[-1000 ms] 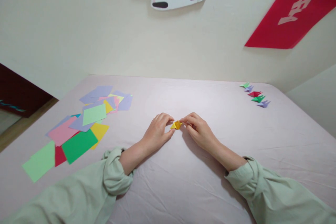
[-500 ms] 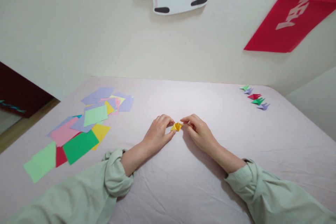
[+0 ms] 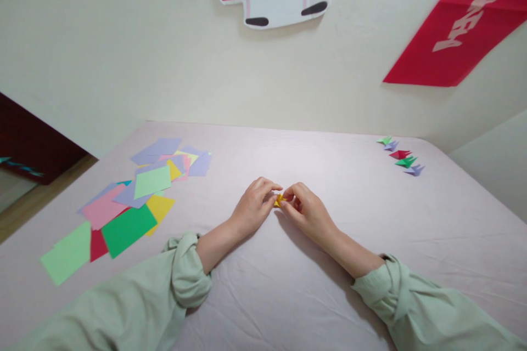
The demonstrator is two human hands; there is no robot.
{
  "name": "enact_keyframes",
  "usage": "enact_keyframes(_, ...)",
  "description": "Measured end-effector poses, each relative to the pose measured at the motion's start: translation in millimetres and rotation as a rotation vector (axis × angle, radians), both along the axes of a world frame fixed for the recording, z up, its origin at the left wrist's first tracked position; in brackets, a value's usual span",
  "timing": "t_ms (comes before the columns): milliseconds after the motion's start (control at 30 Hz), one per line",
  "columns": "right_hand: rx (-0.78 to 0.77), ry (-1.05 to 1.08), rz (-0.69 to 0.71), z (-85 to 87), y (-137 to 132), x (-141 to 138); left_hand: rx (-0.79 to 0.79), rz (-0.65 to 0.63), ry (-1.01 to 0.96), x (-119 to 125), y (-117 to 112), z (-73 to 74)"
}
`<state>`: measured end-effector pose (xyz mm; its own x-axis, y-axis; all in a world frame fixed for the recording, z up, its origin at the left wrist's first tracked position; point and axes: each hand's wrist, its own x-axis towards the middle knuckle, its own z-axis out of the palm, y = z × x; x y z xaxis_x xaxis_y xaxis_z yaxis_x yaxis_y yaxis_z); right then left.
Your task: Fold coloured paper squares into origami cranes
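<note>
A small folded yellow paper piece [image 3: 280,199] lies on the pale pink cloth [image 3: 288,285] in the middle of the table. My left hand [image 3: 253,209] pinches its left side with curled fingers. My right hand [image 3: 307,210] pinches its right side, fingertips pressed together over it. The two hands meet and hide most of the paper. Both sleeves are pale green and rolled at the wrist.
A loose spread of coloured paper squares [image 3: 127,203] covers the cloth at the left. Several small folded paper pieces [image 3: 401,156] sit in a row at the far right. A cream wall with red hangings [image 3: 453,33] rises behind the table.
My hands have closed in on each other over the yellow piece, so less of it shows. The view has shifted slightly.
</note>
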<state>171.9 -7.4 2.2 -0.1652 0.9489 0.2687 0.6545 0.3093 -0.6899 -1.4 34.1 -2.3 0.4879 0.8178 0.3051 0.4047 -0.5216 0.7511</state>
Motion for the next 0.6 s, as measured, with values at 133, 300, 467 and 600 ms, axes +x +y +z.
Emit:
enact_keyframes(133, 0.014, -0.031, 0.001, -1.0, 1.1, -1.9, -0.017, -0.024, 0.012, 1.2, -0.1, 2.2)
enact_keyframes(300, 0.027, -0.048, 0.005, 0.3, 0.3, -0.2, -0.031, -0.021, 0.025, 0.8, -1.6, 3.5)
enact_keyframes(467, 0.037, -0.092, 0.015, 0.6, 0.6, -1.3, -0.041, -0.023, 0.026, 0.0, -2.1, 3.9)
enact_keyframes(600, 0.051, -0.135, -0.003, 0.4, 1.4, -3.0, -0.059, -0.024, 0.034, -0.5, -3.4, 5.2)
